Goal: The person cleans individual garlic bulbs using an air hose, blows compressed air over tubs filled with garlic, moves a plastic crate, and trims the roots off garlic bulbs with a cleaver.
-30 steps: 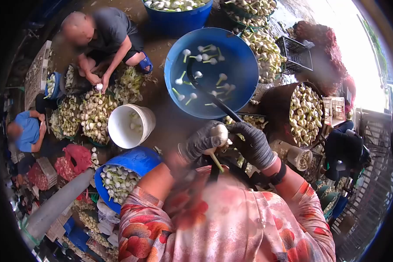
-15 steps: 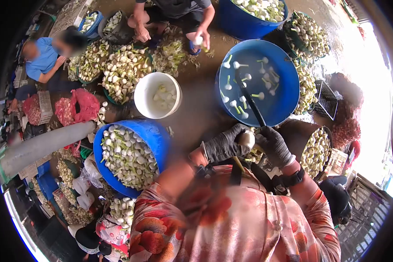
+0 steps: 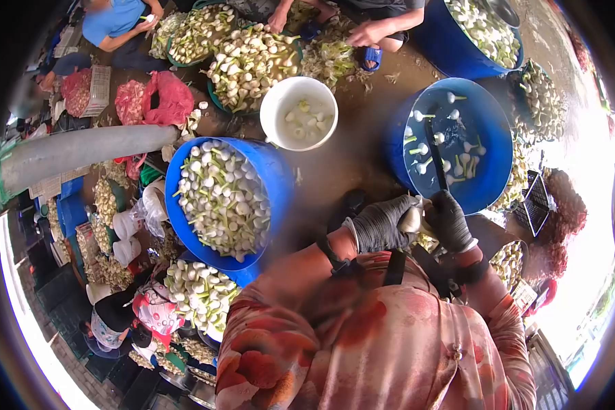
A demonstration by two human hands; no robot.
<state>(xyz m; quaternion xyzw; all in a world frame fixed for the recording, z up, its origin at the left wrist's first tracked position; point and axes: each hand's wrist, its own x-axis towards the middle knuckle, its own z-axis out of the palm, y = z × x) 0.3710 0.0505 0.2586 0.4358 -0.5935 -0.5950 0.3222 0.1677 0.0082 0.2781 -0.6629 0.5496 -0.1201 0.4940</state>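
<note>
My left hand [image 3: 381, 227], in a dark knit glove, is closed around a white garlic bulb [image 3: 411, 220]. My right hand [image 3: 448, 220], gloved the same way, grips a long dark-bladed knife [image 3: 436, 157]. The blade points away from me, over the near part of a blue water tub [image 3: 398, 147]. Both hands are close together in front of my chest, and the knife's handle is hidden in my right fist. Several garlic bulbs with short green stems [image 3: 468, 164] float in the tub.
A white bucket [image 3: 266, 113] with some bulbs stands ahead. To the left, a blue barrel [image 3: 277, 198] is full of trimmed garlic. Co-workers sit beyond, one with a hand [image 3: 370, 33] near a garlic heap [image 3: 253, 65]. A black crate [image 3: 534, 205] lies at right.
My view has swung, so the buckets and tub appear farther right. The bulb in my left hand appears turned. The front co-worker's hand no longer shows a white bulb. The knife stays in my right hand.
</note>
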